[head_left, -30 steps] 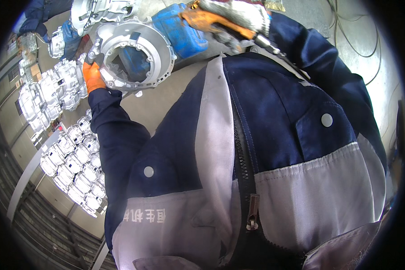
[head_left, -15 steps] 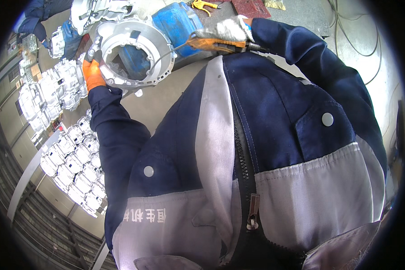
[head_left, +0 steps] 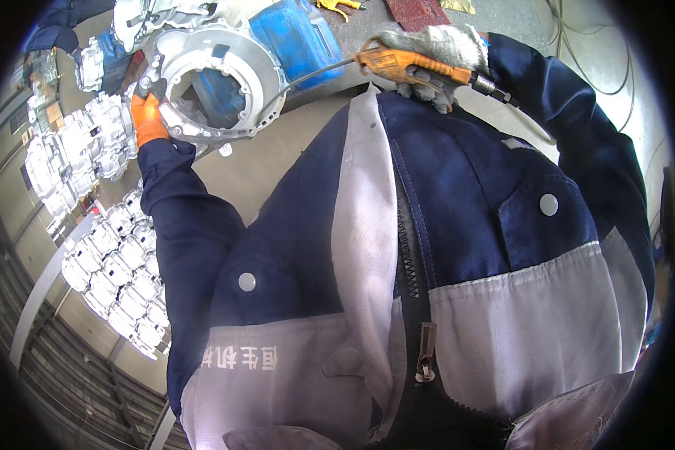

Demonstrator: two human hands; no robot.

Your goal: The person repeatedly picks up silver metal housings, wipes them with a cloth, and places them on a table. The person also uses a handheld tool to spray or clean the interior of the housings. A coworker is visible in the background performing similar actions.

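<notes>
My left hand [head_left: 148,116], in an orange and black glove, grips the left edge of a round cast aluminium housing [head_left: 268,64] with a wide opening in its middle. In a whitish-grey knit glove, my right hand [head_left: 451,46] is closed around an orange air blow gun [head_left: 401,63]. The gun's long thin nozzle tube slants left and down to the housing's right rim, its tip near the inner side of the ring. From the gun's rear end a hose fitting [head_left: 495,88] leads to a pale hose.
Blue plastic containers [head_left: 304,37] lie behind and under the housing. A yellow air gun [head_left: 341,7] rests on the grey bench. Several aluminium castings [head_left: 90,146] are stacked at left, near another person's dark sleeve [head_left: 52,37]. Cables [head_left: 626,67] run along the floor at right.
My right hand has moved right with the blow gun, drawing the nozzle partly out from the housing. My left hand keeps its hold; the view has shifted slightly.
</notes>
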